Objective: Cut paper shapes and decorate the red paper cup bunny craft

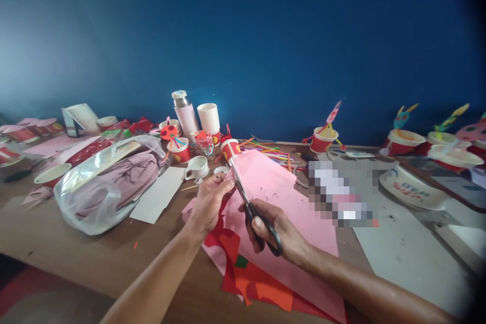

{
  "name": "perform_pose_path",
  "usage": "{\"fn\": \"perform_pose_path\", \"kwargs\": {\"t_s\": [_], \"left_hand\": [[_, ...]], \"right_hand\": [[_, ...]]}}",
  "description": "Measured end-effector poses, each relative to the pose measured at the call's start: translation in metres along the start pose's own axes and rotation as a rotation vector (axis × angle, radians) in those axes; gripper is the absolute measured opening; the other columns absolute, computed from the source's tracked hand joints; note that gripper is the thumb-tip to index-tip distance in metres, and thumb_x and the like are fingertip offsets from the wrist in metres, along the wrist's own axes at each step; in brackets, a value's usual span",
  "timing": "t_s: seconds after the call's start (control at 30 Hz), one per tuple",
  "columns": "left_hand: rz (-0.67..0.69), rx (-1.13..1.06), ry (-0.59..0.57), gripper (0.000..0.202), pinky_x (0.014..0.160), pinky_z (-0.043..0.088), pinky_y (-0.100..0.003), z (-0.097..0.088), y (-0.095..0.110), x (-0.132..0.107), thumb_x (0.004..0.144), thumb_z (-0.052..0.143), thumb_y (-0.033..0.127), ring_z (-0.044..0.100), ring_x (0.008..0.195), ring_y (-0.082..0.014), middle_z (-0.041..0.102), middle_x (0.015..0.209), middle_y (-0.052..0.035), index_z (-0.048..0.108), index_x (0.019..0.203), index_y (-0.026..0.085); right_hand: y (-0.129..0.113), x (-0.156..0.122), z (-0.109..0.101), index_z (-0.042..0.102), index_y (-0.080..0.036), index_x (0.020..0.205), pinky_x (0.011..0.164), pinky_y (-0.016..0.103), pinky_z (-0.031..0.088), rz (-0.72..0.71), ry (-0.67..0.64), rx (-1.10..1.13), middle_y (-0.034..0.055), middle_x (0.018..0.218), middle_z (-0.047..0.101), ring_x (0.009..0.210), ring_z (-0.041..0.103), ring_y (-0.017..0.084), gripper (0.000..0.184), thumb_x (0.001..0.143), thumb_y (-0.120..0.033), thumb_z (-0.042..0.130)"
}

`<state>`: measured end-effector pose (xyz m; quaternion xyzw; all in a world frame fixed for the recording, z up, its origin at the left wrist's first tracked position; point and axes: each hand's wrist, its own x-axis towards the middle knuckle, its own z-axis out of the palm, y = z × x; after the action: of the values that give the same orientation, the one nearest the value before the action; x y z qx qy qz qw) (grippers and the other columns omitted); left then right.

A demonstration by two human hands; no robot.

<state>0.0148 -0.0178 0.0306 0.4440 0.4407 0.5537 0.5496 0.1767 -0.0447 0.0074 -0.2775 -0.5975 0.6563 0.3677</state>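
Note:
A large pink paper sheet (281, 202) is lifted over the wooden table (114, 258). My left hand (208, 200) pinches its left edge near the top corner. My right hand (277, 233) grips black-handled scissors (255, 212), fingers through the loops. The blades point up and away, and they run along the sheet's left edge close to my left fingers. Under the pink sheet lie red and orange paper scraps (258, 283).
A clear plastic bag holding cloth (110, 182) lies at left, a white sheet (157, 195) beside it. Red paper cups (180, 149), a cup stack (208, 119), a flask (186, 111) and coloured sticks (271, 154) stand behind. Decorated cups (402, 142) and plates line the right.

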Motion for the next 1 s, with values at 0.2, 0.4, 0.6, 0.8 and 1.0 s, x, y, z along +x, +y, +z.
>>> {"fn": "perform_pose_path", "kwargs": {"t_s": [0.2, 0.4, 0.6, 0.8, 1.0], "left_hand": [[0.006, -0.003, -0.016, 0.011, 0.058, 0.038, -0.021, -0.0020, -0.0011, -0.0020, 0.076, 0.060, 0.024, 0.050, 0.058, -0.0091, 0.056, 0.062, 0.0033, 0.057, 0.070, 0.015], [-0.003, -0.016, -0.028, 0.010, 0.059, 0.039, -0.021, -0.0036, -0.0028, -0.0032, 0.076, 0.059, 0.023, 0.050, 0.059, -0.0094, 0.056, 0.063, 0.0027, 0.056, 0.070, 0.015], [-0.039, -0.058, -0.032, 0.010, 0.057, 0.038, -0.021, -0.0045, -0.0020, -0.0034, 0.075, 0.060, 0.023, 0.049, 0.056, -0.0091, 0.054, 0.060, 0.0031, 0.056, 0.070, 0.015], [-0.049, -0.034, -0.013, 0.011, 0.057, 0.038, -0.020, -0.0046, 0.0000, -0.0037, 0.072, 0.062, 0.023, 0.049, 0.055, -0.0086, 0.053, 0.060, 0.0036, 0.056, 0.068, 0.016], [-0.071, -0.034, -0.007, 0.011, 0.056, 0.039, -0.020, -0.0056, 0.0017, -0.0033, 0.069, 0.063, 0.024, 0.050, 0.056, -0.0091, 0.055, 0.061, 0.0027, 0.057, 0.066, 0.015]], "right_hand": [[-0.0016, 0.0003, 0.0009, 0.047, -0.015, 0.089, 0.044, 0.022, 0.038, -0.014, -0.010, -0.014, -0.0042, 0.057, 0.049, 0.045, 0.048, 0.008, 0.045, 0.079, -0.058, 0.053], [-0.0014, -0.0006, 0.0009, 0.047, -0.015, 0.091, 0.043, 0.022, 0.038, 0.004, -0.006, -0.012, -0.0045, 0.056, 0.049, 0.044, 0.048, 0.008, 0.046, 0.077, -0.058, 0.054], [-0.0038, -0.0008, 0.0009, 0.049, -0.014, 0.090, 0.043, 0.022, 0.039, 0.035, 0.006, 0.010, -0.0045, 0.057, 0.049, 0.044, 0.048, 0.008, 0.048, 0.074, -0.059, 0.058], [-0.0019, -0.0007, 0.0003, 0.050, -0.014, 0.092, 0.041, 0.021, 0.040, 0.045, 0.006, 0.015, -0.0055, 0.056, 0.047, 0.042, 0.047, 0.007, 0.049, 0.074, -0.058, 0.059], [0.0008, -0.0017, -0.0003, 0.053, -0.013, 0.097, 0.042, 0.022, 0.041, 0.057, 0.014, 0.022, -0.0058, 0.057, 0.048, 0.042, 0.046, 0.007, 0.049, 0.074, -0.056, 0.060]]}}
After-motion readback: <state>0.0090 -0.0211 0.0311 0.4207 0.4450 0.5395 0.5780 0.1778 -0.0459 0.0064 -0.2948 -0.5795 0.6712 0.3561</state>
